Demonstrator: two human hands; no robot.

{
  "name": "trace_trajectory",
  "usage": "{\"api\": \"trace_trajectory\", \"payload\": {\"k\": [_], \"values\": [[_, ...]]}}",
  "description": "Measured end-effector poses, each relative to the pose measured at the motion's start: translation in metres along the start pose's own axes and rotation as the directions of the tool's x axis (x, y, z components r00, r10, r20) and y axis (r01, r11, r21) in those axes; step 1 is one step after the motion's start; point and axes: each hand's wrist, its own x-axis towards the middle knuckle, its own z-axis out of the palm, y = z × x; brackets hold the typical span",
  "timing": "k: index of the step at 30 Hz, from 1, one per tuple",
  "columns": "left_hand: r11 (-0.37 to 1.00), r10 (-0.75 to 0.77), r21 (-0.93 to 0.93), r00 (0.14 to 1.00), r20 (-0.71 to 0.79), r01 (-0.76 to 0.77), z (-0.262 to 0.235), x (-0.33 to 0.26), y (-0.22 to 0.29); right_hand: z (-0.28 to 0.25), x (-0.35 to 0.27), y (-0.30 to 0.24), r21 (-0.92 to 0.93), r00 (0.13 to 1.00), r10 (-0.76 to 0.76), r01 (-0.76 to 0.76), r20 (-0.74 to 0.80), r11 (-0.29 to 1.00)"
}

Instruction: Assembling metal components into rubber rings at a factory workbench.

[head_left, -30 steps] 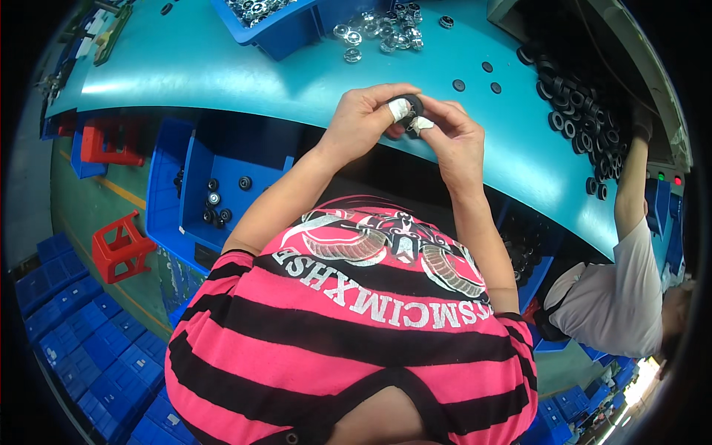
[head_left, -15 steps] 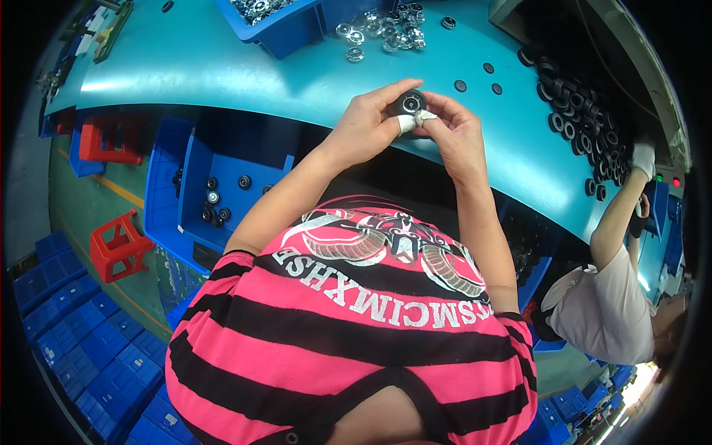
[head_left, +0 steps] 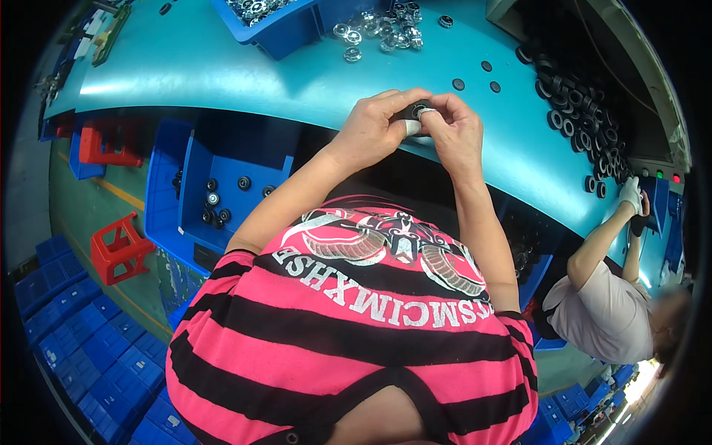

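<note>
Over the front edge of the teal table [head_left: 222, 81], a small black toy wheel [head_left: 417, 110] is pinched between both hands, mostly covered by fingers. My left hand [head_left: 373, 127] grips it from the left, fingers curled over the top and a white-wrapped thumb below. My right hand [head_left: 457, 137] closes on its right side, white wrap also showing on the digit pressed against the wheel. Beyond the hands lie loose chrome hubs [head_left: 386, 30]. Several single black tyres [head_left: 458, 84] rest to the right of the hands.
A blue bin [head_left: 285, 38] of chrome parts stands at the back. Black tyres [head_left: 575, 111] are heaped at right, near a co-worker's gloved hand [head_left: 630, 194]. Below the table at left, a blue bin [head_left: 245, 182] holds several wheels; red stools [head_left: 119, 250] stand beyond.
My hands have turned and tilted the wheel, so its face is now mostly hidden, and my fingers wrap closer round it. The co-worker's gloved hand has moved back from the tyre heap.
</note>
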Motion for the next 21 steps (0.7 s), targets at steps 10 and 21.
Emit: {"api": "trace_trajectory", "payload": {"k": [10,21], "values": [[0.998,0.040,0.060,0.998,-0.058,-0.037,0.006,0.001,-0.001,-0.001,0.003,0.007,0.221,0.998,0.042,-0.052,0.049,0.974],[0.993,0.056,0.105,0.998,-0.018,-0.053,0.005,-0.002,-0.002,-0.004,0.007,0.010,0.199,0.994,0.058,-0.075,0.090,0.977]]}}
